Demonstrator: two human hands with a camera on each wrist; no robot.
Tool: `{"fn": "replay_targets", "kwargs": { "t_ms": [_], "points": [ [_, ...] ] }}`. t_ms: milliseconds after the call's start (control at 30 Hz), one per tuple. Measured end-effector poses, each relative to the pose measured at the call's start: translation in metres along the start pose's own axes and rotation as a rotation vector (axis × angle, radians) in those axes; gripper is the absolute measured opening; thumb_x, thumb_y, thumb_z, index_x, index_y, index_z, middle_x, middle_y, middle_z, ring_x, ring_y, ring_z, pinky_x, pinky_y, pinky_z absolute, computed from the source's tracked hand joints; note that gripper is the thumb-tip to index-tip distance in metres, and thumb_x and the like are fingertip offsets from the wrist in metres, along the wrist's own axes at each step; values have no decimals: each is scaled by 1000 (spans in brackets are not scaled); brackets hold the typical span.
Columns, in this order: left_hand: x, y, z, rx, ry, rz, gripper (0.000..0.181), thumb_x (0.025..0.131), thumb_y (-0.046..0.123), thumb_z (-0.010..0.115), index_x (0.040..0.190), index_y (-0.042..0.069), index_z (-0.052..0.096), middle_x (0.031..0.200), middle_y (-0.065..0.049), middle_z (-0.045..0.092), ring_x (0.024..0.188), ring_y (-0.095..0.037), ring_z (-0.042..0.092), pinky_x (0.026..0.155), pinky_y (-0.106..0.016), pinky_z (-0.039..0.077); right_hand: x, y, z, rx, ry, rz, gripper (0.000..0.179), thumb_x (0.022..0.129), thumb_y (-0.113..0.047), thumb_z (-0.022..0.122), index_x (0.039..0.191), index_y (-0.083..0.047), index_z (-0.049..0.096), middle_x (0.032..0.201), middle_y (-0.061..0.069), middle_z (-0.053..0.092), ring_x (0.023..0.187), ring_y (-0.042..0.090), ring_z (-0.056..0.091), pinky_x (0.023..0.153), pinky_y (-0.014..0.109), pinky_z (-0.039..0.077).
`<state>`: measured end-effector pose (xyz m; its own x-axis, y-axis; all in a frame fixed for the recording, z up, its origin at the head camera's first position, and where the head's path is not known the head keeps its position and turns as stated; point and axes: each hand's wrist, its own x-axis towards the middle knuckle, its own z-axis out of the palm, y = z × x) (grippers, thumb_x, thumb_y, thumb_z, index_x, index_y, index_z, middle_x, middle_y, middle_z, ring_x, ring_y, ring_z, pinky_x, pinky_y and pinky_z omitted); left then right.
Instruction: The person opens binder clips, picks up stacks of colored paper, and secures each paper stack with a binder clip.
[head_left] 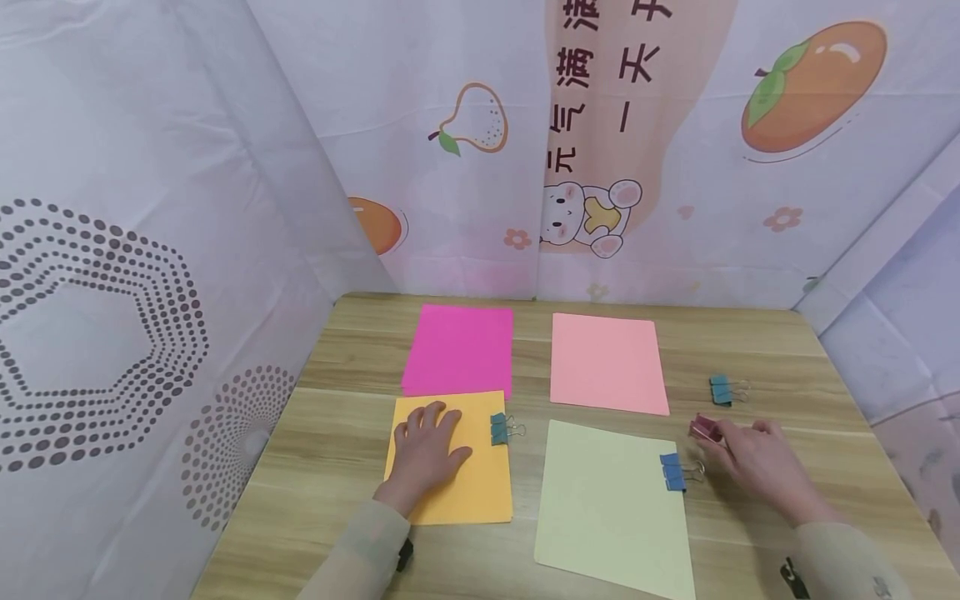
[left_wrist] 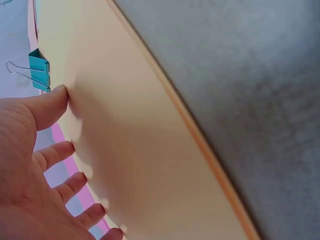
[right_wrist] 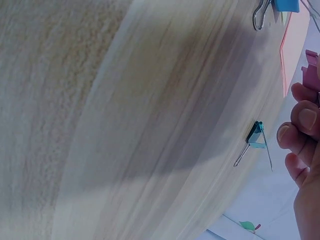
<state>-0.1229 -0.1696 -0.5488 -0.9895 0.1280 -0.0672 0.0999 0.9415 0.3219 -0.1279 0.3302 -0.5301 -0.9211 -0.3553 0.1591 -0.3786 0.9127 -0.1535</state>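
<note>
My left hand (head_left: 426, 450) rests spread on a stack of orange-yellow paper (head_left: 480, 492), its fingertips touching the sheet in the left wrist view. A teal binder clip (head_left: 499, 428) grips that stack's right edge, just beyond the thumb. With my right hand (head_left: 761, 462) I hold a dark pink binder clip (head_left: 703, 428) between thumb and fingers, above the table. Left of this hand, a blue binder clip (head_left: 672, 472) is fastened on the right edge of the pale green paper (head_left: 611, 508). Another teal binder clip (right_wrist: 256, 134) lies loose on the wood beyond the right hand.
Magenta paper (head_left: 461, 348) lies at the back left, its front edge meeting the orange-yellow stack. Light pink paper (head_left: 606, 364) is at the back centre. Printed curtains (head_left: 465, 208) hang behind and beside the wooden table (head_left: 330, 467).
</note>
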Motion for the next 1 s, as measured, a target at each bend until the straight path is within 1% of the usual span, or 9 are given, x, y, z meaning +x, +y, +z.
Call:
{"fn": "replay_targets", "kwargs": {
  "t_ms": [133,233,333,433,567,700,767,867,1000],
  "points": [
    [7,1,-5,2,52,6,46,95,36,70,134,14,61,142,-15,49,131,-45,40,101,-67,32,-1,0,1,-4,22,-25,24,94,-27,73,91,-9,58,65,0,66,56,17,60,89,55,41],
    [16,-1,-10,7,82,-1,43,97,35,68,132,11,62,139,-17,52,130,-45,43,100,-66,34,-1,0,1,3,2,-16,24,95,-28,73,91,-9,58,66,1,66,58,18,62,91,56,41],
    [26,-4,-17,-12,100,-22,42,98,34,67,133,11,62,138,-17,53,130,-46,43,101,-66,34,0,0,2,2,-13,-10,24,95,-28,72,92,-9,58,68,3,68,60,21,64,91,56,41],
    [37,-8,-24,-27,106,-65,46,98,34,67,136,10,59,140,-19,52,130,-48,42,103,-67,33,0,0,2,-6,-4,-18,24,94,-28,73,92,-9,59,69,5,69,61,23,66,90,57,41],
    [54,-16,-29,-34,95,-142,55,98,36,64,144,8,53,144,-22,47,133,-52,40,106,-67,32,0,1,3,-13,24,-41,24,92,-27,75,91,-9,59,68,3,69,59,21,65,88,56,43],
    [67,-21,-36,-86,88,-214,60,99,36,63,147,5,48,150,-27,40,138,-54,34,111,-68,28,1,1,3,-16,38,-52,25,91,-26,76,90,-10,58,66,1,67,57,18,62,87,55,43],
    [72,-22,-39,-105,88,-239,62,98,36,64,147,1,47,151,-30,37,138,-56,32,112,-70,26,1,0,2,-17,36,-51,24,91,-25,76,89,-9,58,66,0,66,57,17,61,87,55,43],
    [79,-26,-41,-123,77,-273,66,99,38,63,148,-1,43,149,-33,36,138,-58,29,112,-70,24,2,0,1,-18,23,-42,23,92,-24,76,90,-9,59,68,1,67,58,18,62,88,55,43],
    [89,-31,-37,-138,59,-325,70,99,42,62,147,-3,40,147,-34,37,137,-57,30,111,-69,26,2,0,1,-17,2,-29,22,91,-23,76,91,-8,60,70,4,69,59,19,63,88,55,43]
  ]
}}
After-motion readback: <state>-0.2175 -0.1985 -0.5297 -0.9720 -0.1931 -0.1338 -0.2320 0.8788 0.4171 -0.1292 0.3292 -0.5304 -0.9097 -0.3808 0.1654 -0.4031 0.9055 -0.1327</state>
